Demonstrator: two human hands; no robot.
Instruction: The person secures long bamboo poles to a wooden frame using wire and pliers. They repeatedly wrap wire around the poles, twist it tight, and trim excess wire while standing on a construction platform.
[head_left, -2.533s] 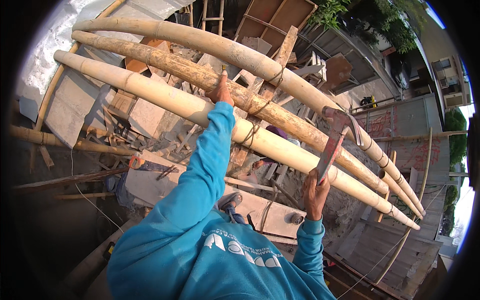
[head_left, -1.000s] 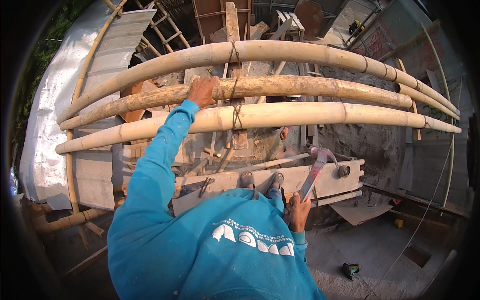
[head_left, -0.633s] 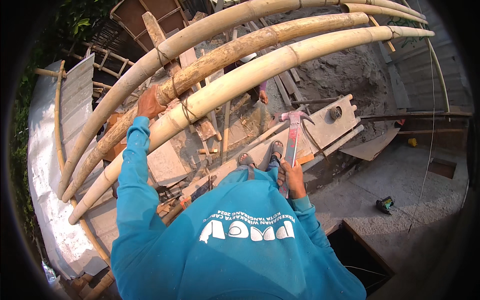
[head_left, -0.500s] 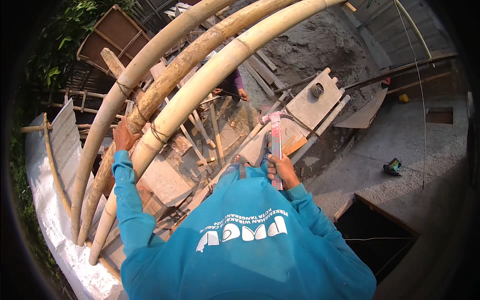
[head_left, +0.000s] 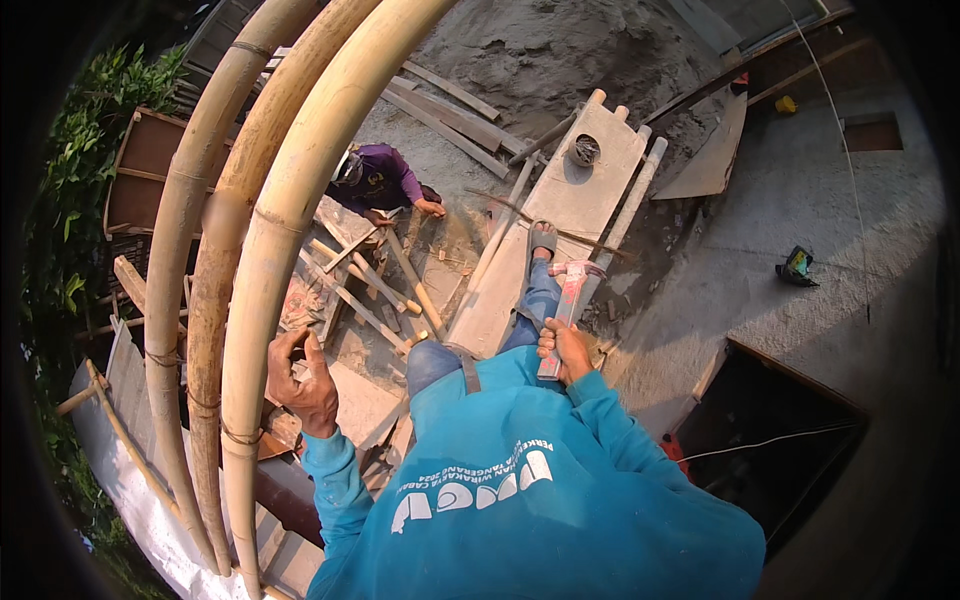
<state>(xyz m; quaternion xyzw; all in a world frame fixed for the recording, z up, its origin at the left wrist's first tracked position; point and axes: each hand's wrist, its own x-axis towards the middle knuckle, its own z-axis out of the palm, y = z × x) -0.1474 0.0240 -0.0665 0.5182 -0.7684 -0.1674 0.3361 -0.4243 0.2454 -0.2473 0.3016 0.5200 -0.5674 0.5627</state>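
Note:
My right hand (head_left: pixel 566 350) is closed round the handle of a claw hammer (head_left: pixel 570 298), held with its red and metal head up, in front of my body. My left hand (head_left: pixel 303 387) is off the poles, with fingers bent and thumb apart from them, and nothing shows in it. Just to its left rises the nearest of three thick, pale bamboo poles (head_left: pixel 262 255). These poles bend from the top of the view to the lower left, with ties round them near their lower parts.
Below, a person in a purple top (head_left: pixel 385 175) works among loose timber pieces (head_left: pixel 405 275). My foot (head_left: pixel 543 240) rests on a plank platform (head_left: pixel 610 150) carrying a round container (head_left: pixel 583 150). At right are a concrete surface (head_left: pixel 690 285) and a dark square opening (head_left: pixel 770 440); metal sheeting (head_left: pixel 120 470) lies lower left.
My left hand has let go of the bamboo poles and drawn back toward my body. The view has shifted, so the poles appear farther left. My right hand keeps the hammer.

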